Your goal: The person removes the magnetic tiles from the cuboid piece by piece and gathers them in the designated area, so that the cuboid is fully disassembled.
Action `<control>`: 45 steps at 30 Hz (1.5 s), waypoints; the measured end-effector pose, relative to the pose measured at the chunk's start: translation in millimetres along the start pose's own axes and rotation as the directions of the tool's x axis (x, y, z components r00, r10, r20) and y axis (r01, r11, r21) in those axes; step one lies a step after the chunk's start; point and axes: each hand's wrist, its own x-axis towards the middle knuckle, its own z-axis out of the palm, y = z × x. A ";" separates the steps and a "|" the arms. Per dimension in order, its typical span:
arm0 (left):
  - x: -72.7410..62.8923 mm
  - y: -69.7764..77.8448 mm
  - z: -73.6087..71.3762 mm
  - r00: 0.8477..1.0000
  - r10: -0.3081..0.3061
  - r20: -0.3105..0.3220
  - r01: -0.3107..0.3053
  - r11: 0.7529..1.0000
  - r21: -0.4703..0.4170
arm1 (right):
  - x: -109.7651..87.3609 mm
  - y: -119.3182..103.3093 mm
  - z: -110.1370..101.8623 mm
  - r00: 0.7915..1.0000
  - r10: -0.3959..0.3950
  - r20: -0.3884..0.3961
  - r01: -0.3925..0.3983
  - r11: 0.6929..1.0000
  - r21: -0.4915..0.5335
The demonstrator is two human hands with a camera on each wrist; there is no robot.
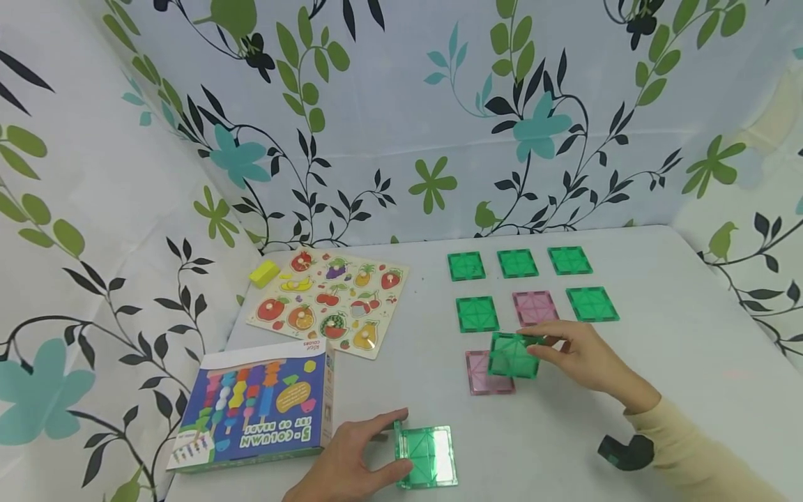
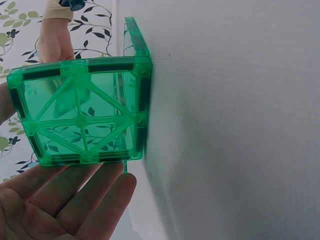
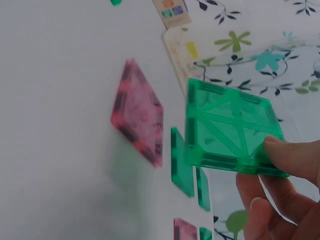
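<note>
My right hand [image 1: 580, 355] pinches a green magnetic tile [image 1: 511, 355] by one edge, thumb on its face in the right wrist view. The tile is raised and overlaps the near pink tile [image 1: 479, 383] in the head view. Another pink tile [image 1: 533, 307] lies just beyond it. Near the table's front, my left hand [image 1: 351, 453] holds an upright green tile [image 2: 82, 112] by its side edges, between thumb and forefinger. That tile stands on edge along the left side of a green tile [image 1: 433, 457] lying flat.
Several green tiles [image 1: 517, 263] lie in spaced rows at the back right with the pink ones. On the left are a bead-set box [image 1: 257, 404], a fruit puzzle board [image 1: 326, 300] and a yellow block [image 1: 264, 273]. A dark curved object [image 1: 627, 452] shows beside the right sleeve.
</note>
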 end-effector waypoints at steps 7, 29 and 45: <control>-0.6 3.4 -0.9 1.000 -0.027 0.017 0.027 1.000 0.002 | -5.8 33.5 -26.6 0.971 0.167 0.170 -0.165 0.986 -0.028; 1.5 8.8 -2.2 1.000 -0.017 0.011 0.017 1.000 -0.002 | -13.1 70.5 -18.3 0.948 0.253 0.193 -0.227 0.962 -0.148; 2.5 6.8 -1.8 1.000 -0.008 0.012 0.008 1.000 -0.013 | -20.2 56.4 -12.1 0.949 0.254 0.186 -0.206 0.948 -0.242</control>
